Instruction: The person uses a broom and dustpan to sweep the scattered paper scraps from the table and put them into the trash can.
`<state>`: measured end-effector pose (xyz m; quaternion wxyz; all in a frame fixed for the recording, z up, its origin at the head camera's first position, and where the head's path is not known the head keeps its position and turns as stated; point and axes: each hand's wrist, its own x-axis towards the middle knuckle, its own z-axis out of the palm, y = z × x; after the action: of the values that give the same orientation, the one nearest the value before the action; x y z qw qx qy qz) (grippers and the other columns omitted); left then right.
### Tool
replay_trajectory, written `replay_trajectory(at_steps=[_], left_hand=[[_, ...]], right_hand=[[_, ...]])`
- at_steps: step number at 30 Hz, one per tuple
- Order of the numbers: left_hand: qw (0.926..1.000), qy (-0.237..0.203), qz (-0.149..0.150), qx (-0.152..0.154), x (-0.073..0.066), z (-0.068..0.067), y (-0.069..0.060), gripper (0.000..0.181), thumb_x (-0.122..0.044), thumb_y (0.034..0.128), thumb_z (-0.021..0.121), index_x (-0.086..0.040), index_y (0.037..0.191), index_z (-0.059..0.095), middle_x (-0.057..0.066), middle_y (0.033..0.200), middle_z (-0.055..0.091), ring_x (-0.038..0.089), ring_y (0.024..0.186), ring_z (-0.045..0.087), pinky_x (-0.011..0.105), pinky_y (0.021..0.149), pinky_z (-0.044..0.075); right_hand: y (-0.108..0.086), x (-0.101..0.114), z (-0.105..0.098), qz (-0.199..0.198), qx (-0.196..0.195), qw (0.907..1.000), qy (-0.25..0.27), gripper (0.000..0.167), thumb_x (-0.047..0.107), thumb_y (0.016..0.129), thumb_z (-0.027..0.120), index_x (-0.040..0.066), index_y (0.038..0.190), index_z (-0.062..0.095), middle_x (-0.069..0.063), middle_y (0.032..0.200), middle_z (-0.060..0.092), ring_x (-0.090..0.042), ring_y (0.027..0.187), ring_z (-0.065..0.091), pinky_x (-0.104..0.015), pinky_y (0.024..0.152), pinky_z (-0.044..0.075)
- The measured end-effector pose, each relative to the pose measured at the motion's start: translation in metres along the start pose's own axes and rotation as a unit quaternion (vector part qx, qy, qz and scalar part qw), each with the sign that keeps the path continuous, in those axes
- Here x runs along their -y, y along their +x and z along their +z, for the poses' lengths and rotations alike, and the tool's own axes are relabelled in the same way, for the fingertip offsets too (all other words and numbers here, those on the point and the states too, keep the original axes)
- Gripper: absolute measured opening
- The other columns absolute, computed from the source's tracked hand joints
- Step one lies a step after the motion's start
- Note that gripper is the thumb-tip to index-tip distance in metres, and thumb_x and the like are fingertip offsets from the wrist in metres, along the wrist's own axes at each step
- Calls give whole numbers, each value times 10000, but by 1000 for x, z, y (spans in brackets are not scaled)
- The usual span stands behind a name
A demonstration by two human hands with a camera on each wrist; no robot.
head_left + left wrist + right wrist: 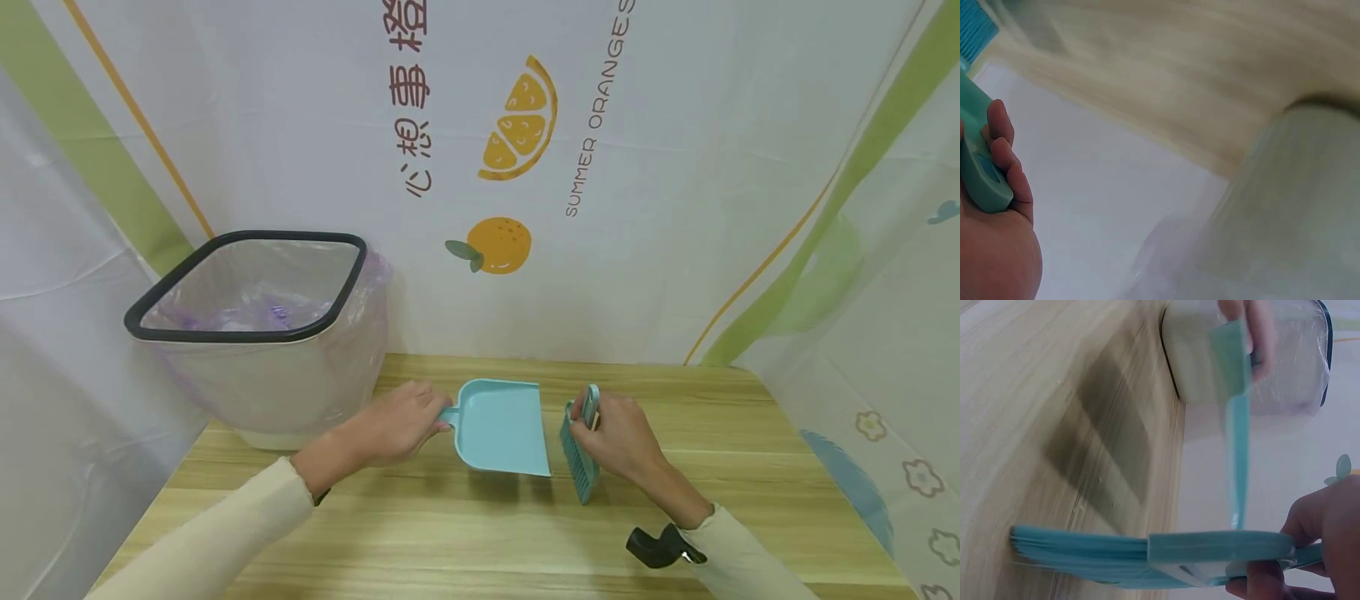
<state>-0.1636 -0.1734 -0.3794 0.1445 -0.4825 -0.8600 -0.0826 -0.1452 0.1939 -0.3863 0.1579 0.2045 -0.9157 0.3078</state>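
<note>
My left hand [401, 422] grips the short handle of a light-blue dustpan [501, 425], held above the wooden table with its straight edge facing right. Nothing shows on the pan's surface. In the left wrist view, the fingers curl round the green-blue handle [985, 178]. Just right of the pan, my right hand [618, 433] pinches a matching small brush [579, 458], its bristles hanging down. The right wrist view shows the bristles [1079, 550] reaching the tabletop, with the dustpan [1237, 456] raised behind them. Brush and pan look apart in the head view.
A white bin [277, 375] with a black rim and a clear purplish liner stands at the table's back left. A few tiny specks lie on the wooden table [1100, 487] near the brush. Printed white cloth [300, 125] hangs behind and at both sides.
</note>
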Motion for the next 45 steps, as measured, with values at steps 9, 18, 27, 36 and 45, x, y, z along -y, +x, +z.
replay_trajectory(at_steps=[9,18,27,36,45], left_hand=[[9977,-409,-245,481,4,31,-2,189,-180,1109,663,-8,1183,638,-18,919,595,163,855,530,328,783,489],[9896,-722,-586,1102,1,47,-1,260,-235,1162,573,2,1254,630,-26,959,562,162,887,498,341,831,485],[9864,-836,-649,1257,-1,52,0,255,-247,1173,544,-21,1270,610,-34,970,550,162,899,473,339,846,469],[9891,-695,-565,1172,-3,53,3,264,-246,1171,551,-12,1272,622,-28,969,559,166,910,491,339,855,481],[9922,-620,-376,1013,-2,58,4,255,-219,1164,569,7,1265,628,0,998,616,184,927,524,364,878,496]], right_hand=[[-2,0,0,-38,-7,10000,29,58,29,925,702,73,904,733,7,795,730,-27,563,493,-263,507,450],[-2,0,-2,-166,70,9998,24,80,18,934,709,90,908,733,26,788,715,-23,573,490,-258,523,456],[-1,-3,-14,-836,151,9960,-284,104,14,932,722,117,933,736,81,753,647,9,557,378,-250,503,371],[-10,-10,-4,-3424,175,9312,-1236,297,-44,786,806,177,953,700,-39,1187,813,-100,670,635,-210,538,414],[-21,-10,17,-4728,436,8572,-1993,271,111,871,892,196,1047,704,27,1366,757,-119,709,514,-158,510,365]])
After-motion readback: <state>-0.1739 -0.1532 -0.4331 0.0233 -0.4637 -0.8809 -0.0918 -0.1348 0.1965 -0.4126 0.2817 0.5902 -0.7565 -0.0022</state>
